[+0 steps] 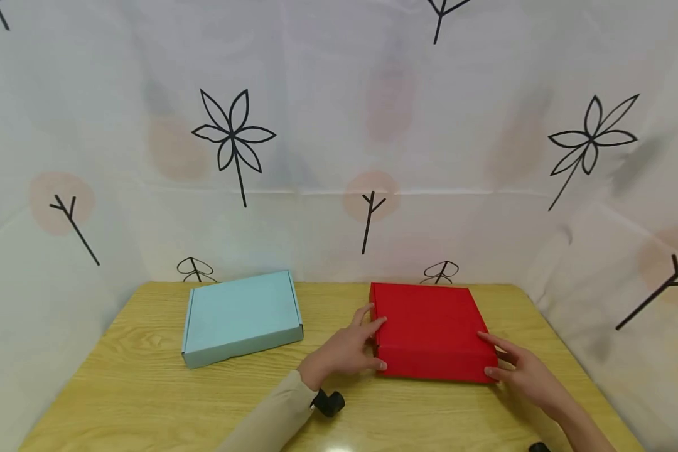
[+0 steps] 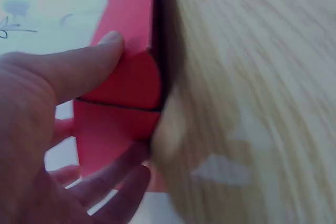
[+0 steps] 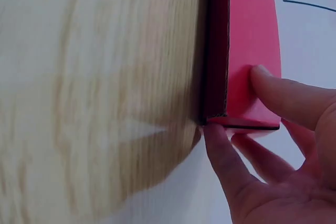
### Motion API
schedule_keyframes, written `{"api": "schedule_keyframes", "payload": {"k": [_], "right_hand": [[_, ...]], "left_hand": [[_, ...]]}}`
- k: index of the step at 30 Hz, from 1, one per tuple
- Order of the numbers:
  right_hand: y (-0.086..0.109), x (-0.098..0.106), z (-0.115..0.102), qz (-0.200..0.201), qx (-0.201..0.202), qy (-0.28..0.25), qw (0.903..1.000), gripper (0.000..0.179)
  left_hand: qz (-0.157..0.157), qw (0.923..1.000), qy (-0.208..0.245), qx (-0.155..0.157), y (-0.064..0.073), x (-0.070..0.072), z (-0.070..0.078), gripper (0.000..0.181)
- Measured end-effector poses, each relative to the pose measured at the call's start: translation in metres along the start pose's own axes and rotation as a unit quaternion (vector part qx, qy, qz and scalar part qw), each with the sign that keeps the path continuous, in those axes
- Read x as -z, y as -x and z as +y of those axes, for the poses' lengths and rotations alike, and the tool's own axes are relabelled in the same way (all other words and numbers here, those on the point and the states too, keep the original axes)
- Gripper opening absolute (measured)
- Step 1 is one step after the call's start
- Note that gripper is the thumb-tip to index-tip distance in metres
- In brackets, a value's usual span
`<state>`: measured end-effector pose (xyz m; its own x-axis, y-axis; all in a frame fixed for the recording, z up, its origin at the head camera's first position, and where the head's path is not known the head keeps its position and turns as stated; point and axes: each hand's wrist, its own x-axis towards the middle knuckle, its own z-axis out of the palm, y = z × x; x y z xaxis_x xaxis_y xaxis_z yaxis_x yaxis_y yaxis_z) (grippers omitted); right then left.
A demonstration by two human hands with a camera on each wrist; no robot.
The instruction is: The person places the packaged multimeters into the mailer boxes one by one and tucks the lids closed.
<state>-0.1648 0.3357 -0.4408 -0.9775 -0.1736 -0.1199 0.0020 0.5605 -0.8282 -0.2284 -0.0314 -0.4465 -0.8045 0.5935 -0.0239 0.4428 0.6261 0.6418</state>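
A flat red cardboard box (image 1: 429, 320) lies closed on the right half of the wooden table. At its left end my left hand (image 1: 347, 351) holds the near corner, its thumb on the front face and its other fingers spread along the side and top edge. My right hand (image 1: 522, 370) grips the opposite near corner. Its thumb (image 3: 273, 85) presses the front face in the right wrist view, while the other fingers reach round the end. In the left wrist view the red box (image 2: 128, 72) shows a dark seam at its corner.
A closed light blue box (image 1: 243, 317) sits at an angle on the left half of the table (image 1: 147, 402). Behind the table hangs a white cloth (image 1: 316, 125) printed with black flowers and twigs. A black wrist camera (image 1: 329, 403) is strapped to my left wrist.
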Motion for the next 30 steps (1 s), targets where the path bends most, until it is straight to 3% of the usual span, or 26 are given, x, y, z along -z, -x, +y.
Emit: {"api": "schedule_keyframes", "payload": {"k": [6,17,30], "right_hand": [[-0.001,0.0,0.006,-0.004,-0.016,-0.02,0.9997,0.073],[-0.008,0.0,0.008,0.037,-0.041,0.024,0.9982,0.071],[-0.014,0.002,0.009,0.057,-0.071,0.032,0.9953,0.074]], "left_hand": [[0.012,0.9989,0.039,0.026,0.001,-0.004,-0.003,0.086],[0.034,0.9959,0.055,0.064,-0.005,-0.009,-0.002,0.083],[0.051,0.9947,0.058,0.068,-0.011,-0.013,-0.004,0.079]]}}
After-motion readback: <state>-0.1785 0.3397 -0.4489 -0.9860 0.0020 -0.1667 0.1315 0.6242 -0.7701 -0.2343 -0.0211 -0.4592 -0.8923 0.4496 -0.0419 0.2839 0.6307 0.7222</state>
